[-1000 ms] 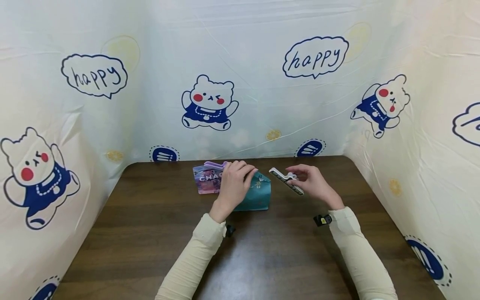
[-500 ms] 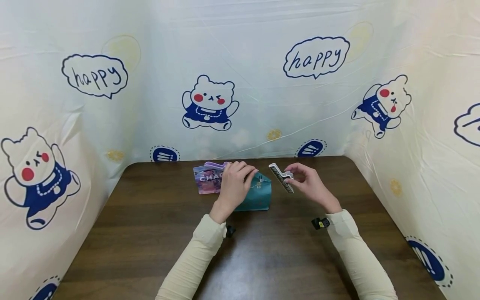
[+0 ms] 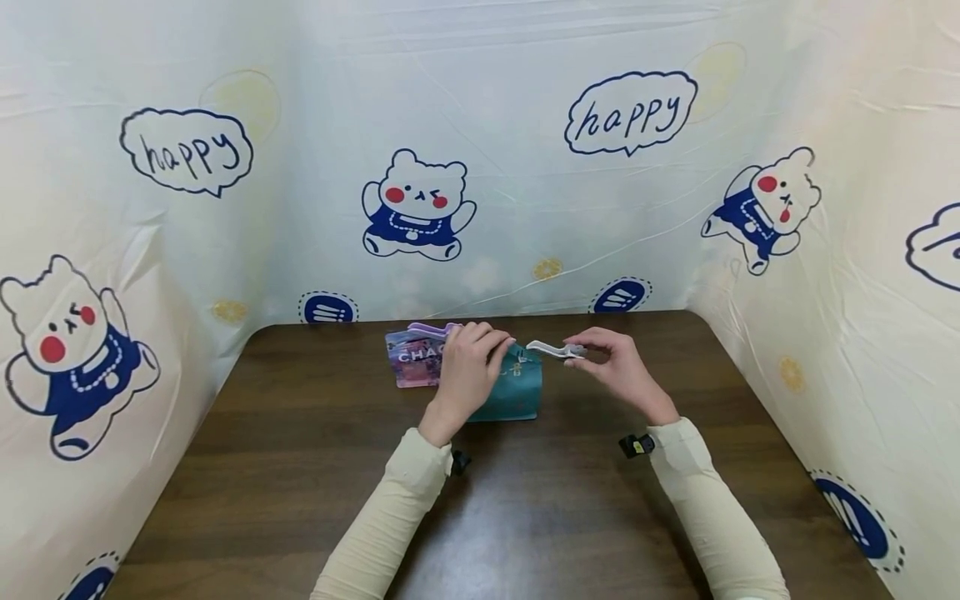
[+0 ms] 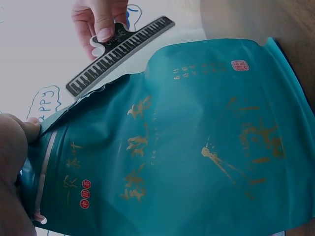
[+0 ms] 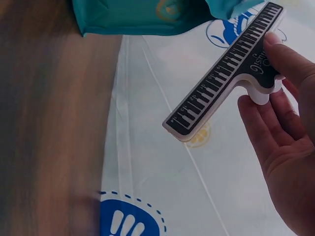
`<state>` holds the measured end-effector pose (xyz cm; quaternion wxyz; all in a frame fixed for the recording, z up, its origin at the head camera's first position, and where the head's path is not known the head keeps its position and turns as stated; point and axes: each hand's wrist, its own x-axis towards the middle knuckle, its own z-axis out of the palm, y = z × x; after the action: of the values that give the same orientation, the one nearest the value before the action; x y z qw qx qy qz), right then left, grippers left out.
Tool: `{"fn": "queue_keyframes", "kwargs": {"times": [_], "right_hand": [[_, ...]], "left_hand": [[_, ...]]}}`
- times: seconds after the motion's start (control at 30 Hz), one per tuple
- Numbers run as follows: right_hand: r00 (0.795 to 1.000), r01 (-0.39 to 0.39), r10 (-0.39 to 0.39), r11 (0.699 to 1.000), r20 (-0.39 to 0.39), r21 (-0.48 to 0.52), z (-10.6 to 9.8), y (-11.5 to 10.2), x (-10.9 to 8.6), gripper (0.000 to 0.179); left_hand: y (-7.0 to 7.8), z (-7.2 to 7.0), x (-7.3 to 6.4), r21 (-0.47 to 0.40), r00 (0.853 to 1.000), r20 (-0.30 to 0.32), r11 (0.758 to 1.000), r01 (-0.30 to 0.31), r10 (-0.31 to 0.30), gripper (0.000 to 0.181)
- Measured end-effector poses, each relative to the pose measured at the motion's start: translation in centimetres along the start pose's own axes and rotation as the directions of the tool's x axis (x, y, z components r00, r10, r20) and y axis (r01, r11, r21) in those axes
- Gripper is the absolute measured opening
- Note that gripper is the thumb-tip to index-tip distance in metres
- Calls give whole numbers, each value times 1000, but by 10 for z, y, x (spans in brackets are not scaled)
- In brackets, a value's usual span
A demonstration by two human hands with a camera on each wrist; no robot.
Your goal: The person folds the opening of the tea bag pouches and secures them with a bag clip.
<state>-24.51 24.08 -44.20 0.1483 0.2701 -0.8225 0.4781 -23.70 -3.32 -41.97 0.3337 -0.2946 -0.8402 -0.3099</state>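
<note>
A teal tea pouch (image 3: pixel 510 392) with gold lettering stands on the table. My left hand (image 3: pixel 470 358) grips its top edge; in the left wrist view the fingers pinch the pouch (image 4: pixel 162 142) near its pale sealing strip. My right hand (image 3: pixel 618 371) pinches a white bag clip (image 3: pixel 551 349) by its handles, just right of the pouch's top. A black piano-key pattern covers the clip (image 5: pixel 226 71) in the right wrist view. From the left wrist, the clip (image 4: pixel 120 56) appears beside the pouch's upper edge; whether they touch I cannot tell.
Left of the teal pouch stands a pink and purple pouch (image 3: pixel 415 367), partly hidden by my left hand, with a purple clip (image 3: pixel 431 331) along its top. The brown wooden table (image 3: pixel 300 467) ends at a printed curtain (image 3: pixel 510 208) behind and on both sides.
My right hand has moved slightly left, bringing the clip closer to the teal pouch, and has turned it from slanted to nearly level. My left hand keeps its place on the pouch.
</note>
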Motion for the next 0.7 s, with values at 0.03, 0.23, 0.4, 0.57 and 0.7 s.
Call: {"fn": "queue_keyframes", "kwargs": {"times": [0.03,0.23,0.4,0.57,0.7], "right_hand": [[1000,-15,15,1000,-3,3,-1,-5,1,32],[998,-62,62,998,-19,22,-5,-16,1,34],[998,-61,61,998,-13,15,-3,-6,1,34],[999,-38,38,999,-16,27,-2,-5,2,29],[999,20,-20,1000,-25,14,-2,-7,3,30]], "left_hand": [[0,0,0,1,1000,0,1000,0,0,14],[-1,0,0,2,1000,-4,1000,-3,3,10],[1,-2,1,-16,1000,2,1000,2,-2,13],[2,-3,1,-17,1000,7,1000,2,-2,14],[2,-3,0,-20,1000,4,1000,4,-4,13]]}}
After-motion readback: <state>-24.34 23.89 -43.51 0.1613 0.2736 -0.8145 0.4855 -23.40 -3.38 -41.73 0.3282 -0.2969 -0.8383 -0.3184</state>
